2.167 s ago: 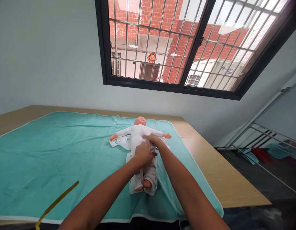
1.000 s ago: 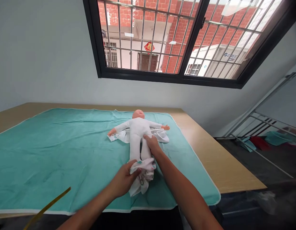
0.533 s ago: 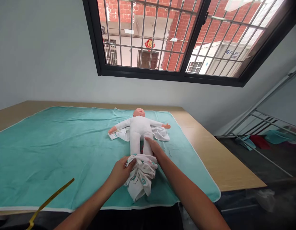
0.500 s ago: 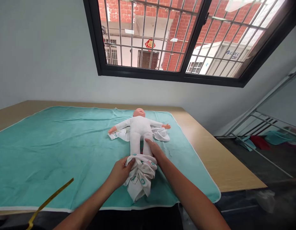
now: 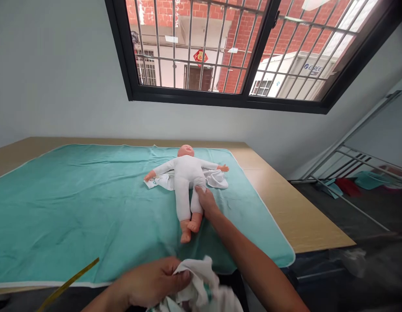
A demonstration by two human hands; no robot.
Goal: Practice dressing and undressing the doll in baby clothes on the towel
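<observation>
A baby doll (image 5: pixel 189 173) with a white cloth body lies on its back on a teal mat (image 5: pixel 90 208). Its arms are spread and its bare feet point toward me. My right hand (image 5: pixel 206 200) is closed round the doll's leg on the right side, by the thigh. Close to me, past the mat's front edge, my left hand (image 5: pixel 157 279) pinches white baby pants (image 5: pixel 201 281) with a green print. They hang bunched, blurred and partly cut off by the picture's bottom. White clothing (image 5: pixel 217 178) lies spread beneath the doll's arms and back.
The mat covers much of a wooden table (image 5: pixel 285 208) against the wall. A yellow strap (image 5: pixel 71 281) sticks up at front left. Behind the table is a barred window (image 5: pixel 201 47). A metal frame (image 5: pixel 347 190) stands at the right.
My left hand has pulled the baby pants off the doll's legs and toward me, baring its feet. My right hand stays at the leg. The view has shifted slightly.
</observation>
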